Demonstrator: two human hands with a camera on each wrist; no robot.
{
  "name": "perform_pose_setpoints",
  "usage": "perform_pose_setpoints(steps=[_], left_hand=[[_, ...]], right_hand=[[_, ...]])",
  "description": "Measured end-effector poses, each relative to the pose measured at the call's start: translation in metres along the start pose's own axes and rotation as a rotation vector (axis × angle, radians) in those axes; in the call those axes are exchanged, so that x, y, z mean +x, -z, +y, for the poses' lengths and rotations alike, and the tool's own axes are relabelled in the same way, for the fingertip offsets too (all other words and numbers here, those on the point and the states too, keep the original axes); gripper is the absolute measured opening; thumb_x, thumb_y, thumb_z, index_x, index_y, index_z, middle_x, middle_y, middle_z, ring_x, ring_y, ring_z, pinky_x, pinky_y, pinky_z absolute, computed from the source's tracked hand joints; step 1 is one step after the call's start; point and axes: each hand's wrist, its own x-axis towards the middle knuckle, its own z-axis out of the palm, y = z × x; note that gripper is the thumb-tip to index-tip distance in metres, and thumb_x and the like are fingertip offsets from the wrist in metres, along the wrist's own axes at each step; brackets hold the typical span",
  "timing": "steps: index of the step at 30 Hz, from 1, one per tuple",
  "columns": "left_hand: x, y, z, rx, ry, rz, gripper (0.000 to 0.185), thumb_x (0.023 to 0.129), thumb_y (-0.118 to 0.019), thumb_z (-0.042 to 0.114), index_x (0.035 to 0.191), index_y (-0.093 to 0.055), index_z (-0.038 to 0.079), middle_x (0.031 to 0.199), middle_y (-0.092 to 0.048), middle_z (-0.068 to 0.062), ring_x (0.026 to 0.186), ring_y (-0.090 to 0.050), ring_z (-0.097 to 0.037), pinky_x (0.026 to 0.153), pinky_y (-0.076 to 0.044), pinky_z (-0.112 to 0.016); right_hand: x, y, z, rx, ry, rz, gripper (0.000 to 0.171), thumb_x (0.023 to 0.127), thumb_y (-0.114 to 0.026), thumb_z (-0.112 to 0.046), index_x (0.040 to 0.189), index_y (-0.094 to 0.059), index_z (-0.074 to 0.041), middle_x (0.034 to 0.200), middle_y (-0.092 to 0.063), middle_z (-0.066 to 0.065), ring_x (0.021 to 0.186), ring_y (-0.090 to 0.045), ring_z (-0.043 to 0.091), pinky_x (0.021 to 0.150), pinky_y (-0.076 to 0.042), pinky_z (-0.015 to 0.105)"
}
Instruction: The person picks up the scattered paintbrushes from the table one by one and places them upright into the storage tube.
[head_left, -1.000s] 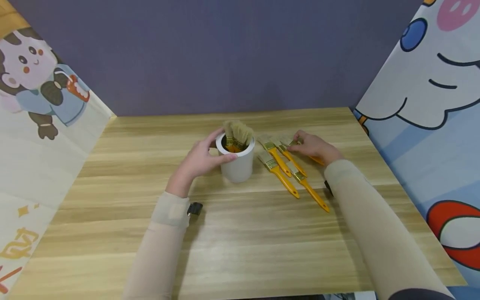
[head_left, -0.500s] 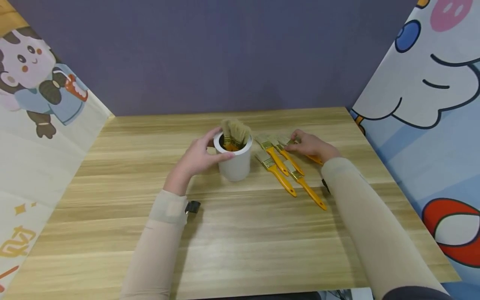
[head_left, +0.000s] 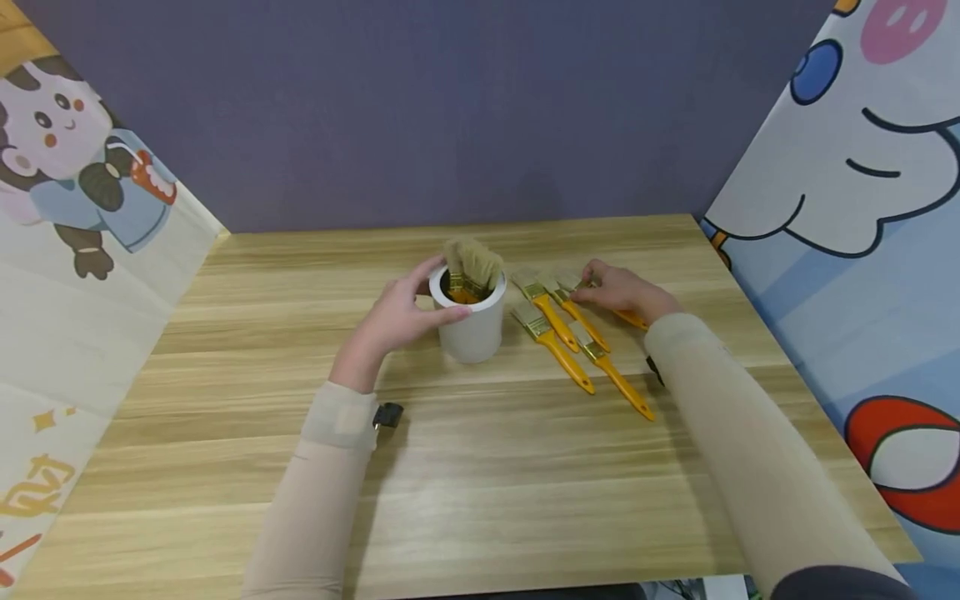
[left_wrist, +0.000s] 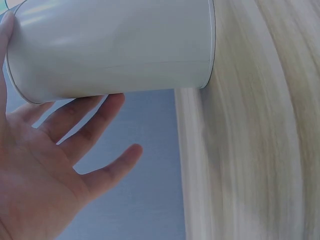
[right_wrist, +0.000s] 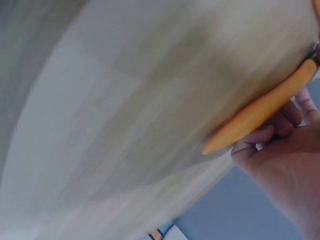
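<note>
A white cup (head_left: pixel 474 333) stands upright mid-table with several pale-bristled brushes (head_left: pixel 472 265) standing in it. My left hand (head_left: pixel 435 296) grips the cup near its rim, thumb on the near side and fingers round the far side. In the left wrist view, the cup (left_wrist: pixel 115 50) lies against my left hand (left_wrist: pixel 60 165). Three orange-handled brushes (head_left: pixel 558 333) lie side by side just right of the cup. My right hand (head_left: pixel 600 287) rests beyond them, pinching a fourth brush. In the right wrist view its orange handle (right_wrist: pixel 260 115) passes under my right hand's curled fingers (right_wrist: pixel 280 135).
The wooden table (head_left: pixel 480 483) is walled by a purple panel (head_left: pixel 450 108) behind, and by cartoon-printed panels at the left (head_left: pixel 82 250) and the right (head_left: pixel 862 208). A small black camera (head_left: pixel 387 414) sits at my left wrist.
The view has shifted slightly. Both hands keep their holds in the same places.
</note>
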Motion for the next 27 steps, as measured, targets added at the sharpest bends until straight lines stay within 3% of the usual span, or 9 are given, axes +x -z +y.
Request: perform_pose_setpoints(steps=[2,4,7,11,15,18,20,23,27], left_hand=[[0.001,-0.002,0.0,-0.004,-0.001,0.0,0.11,0.083,-0.085,0.064,0.17,-0.026,0.034,0.153,-0.061,-0.009,0.145,-0.054,-0.026,0.125,-0.034,-0.063],[0.001,-0.003,-0.001,-0.003,-0.002,-0.001,0.109,0.083,-0.085,0.063,0.17,-0.026,0.034,0.154,-0.06,-0.009,0.145,-0.054,-0.026,0.125,-0.034,-0.063],[0.001,-0.004,0.0,0.005,-0.002,-0.003,0.11,0.082,-0.085,0.064,0.17,-0.026,0.035,0.154,-0.06,-0.009,0.145,-0.054,-0.025,0.125,-0.034,-0.063],[0.002,-0.002,0.0,0.021,0.008,0.002,0.111,0.081,-0.085,0.066,0.17,-0.026,0.036,0.153,-0.061,-0.009,0.145,-0.055,-0.025,0.125,-0.034,-0.064],[0.001,0.002,0.001,0.028,0.011,-0.003,0.112,0.081,-0.085,0.067,0.17,-0.025,0.036,0.153,-0.061,-0.009,0.145,-0.054,-0.025,0.125,-0.033,-0.065],[0.002,0.004,0.002,0.031,0.009,-0.003,0.111,0.081,-0.084,0.068,0.17,-0.025,0.036,0.152,-0.061,-0.009,0.145,-0.054,-0.025,0.125,-0.033,-0.065],[0.002,0.005,0.002,0.029,0.01,-0.008,0.111,0.081,-0.083,0.068,0.17,-0.025,0.036,0.152,-0.062,-0.009,0.145,-0.054,-0.025,0.125,-0.034,-0.065],[0.002,0.004,0.002,0.016,0.008,-0.02,0.111,0.082,-0.083,0.068,0.17,-0.025,0.036,0.152,-0.062,-0.009,0.145,-0.055,-0.025,0.123,-0.036,-0.064],[0.003,0.001,0.001,0.001,0.0,-0.031,0.11,0.082,-0.083,0.069,0.169,-0.025,0.038,0.154,-0.061,-0.007,0.144,-0.056,-0.025,0.122,-0.039,-0.063]], right_hand=[[0.0,0.006,-0.001,0.016,-0.005,0.007,0.047,0.106,-0.063,-0.047,0.132,-0.045,-0.013,0.132,-0.057,0.017,0.111,-0.051,0.033,0.095,-0.042,0.049],[0.0,0.018,-0.003,0.007,0.012,0.035,0.045,0.105,-0.063,-0.045,0.129,-0.048,-0.011,0.107,-0.062,0.011,0.092,-0.054,0.027,0.083,-0.046,0.044],[-0.009,0.043,-0.023,-0.095,0.043,0.144,0.045,0.102,-0.064,-0.046,0.125,-0.056,-0.008,0.078,-0.051,0.001,0.067,-0.045,0.018,0.065,-0.043,0.038],[-0.041,0.081,-0.078,-0.148,0.139,0.325,0.054,0.099,-0.067,-0.05,0.129,-0.064,-0.006,0.076,-0.052,0.001,0.062,-0.044,0.016,0.061,-0.04,0.035],[-0.084,0.101,-0.14,0.029,0.298,0.458,0.046,0.097,-0.075,-0.051,0.125,-0.069,-0.014,0.068,-0.038,-0.003,0.059,-0.03,0.018,0.064,-0.032,0.036],[-0.11,0.097,-0.182,0.178,0.443,0.468,0.036,0.095,-0.081,-0.044,0.12,-0.074,-0.019,0.066,-0.029,-0.004,0.06,-0.024,0.019,0.065,-0.028,0.035],[-0.118,0.086,-0.205,0.191,0.528,0.447,0.032,0.094,-0.083,-0.039,0.119,-0.076,-0.02,0.064,-0.028,-0.004,0.059,-0.024,0.018,0.063,-0.028,0.034],[-0.12,0.065,-0.228,0.12,0.583,0.416,0.032,0.093,-0.084,-0.036,0.118,-0.077,-0.018,0.062,-0.029,-0.005,0.056,-0.026,0.015,0.061,-0.03,0.031],[-0.109,0.034,-0.239,-0.058,0.561,0.373,0.038,0.094,-0.082,-0.041,0.121,-0.074,-0.016,0.063,-0.04,-0.001,0.056,-0.035,0.015,0.062,-0.035,0.031]])
